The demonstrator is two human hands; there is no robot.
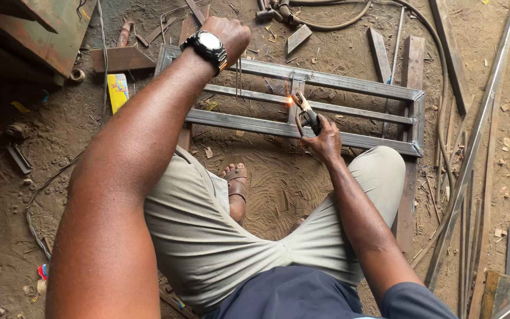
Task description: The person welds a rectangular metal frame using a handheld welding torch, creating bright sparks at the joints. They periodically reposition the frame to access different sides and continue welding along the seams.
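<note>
While the right hand (324, 143) grips an electrode holder (308, 115) whose tip sparks against a short upright bar of the metal frame (326, 106), the left hand (226, 34) is closed round a few thin rods (238, 77) that hang down across the frame's far rail. Frame lies flat on the dirt, just beyond the person's knees; a black wristwatch (208, 44) sits on the left wrist

Pkg: a flat yellow box (117, 91) w/ blue and red print lies on the ground left of the frame, next to a rusty angle piece (122, 59)

Hard to make out: frame's left end is hidden behind the left forearm, weld spot is glare only, one sandalled foot (235, 183) shows between the thighs, the other is mostly covered

Surface: sandy earth floor (278, 177) strewn w/ metal offcuts. Right of the frame lie long steel strips (479, 136) and a hose (441, 100); beyond its far-left corner, a rusty sheet (42, 29) cut off by the edge
</note>
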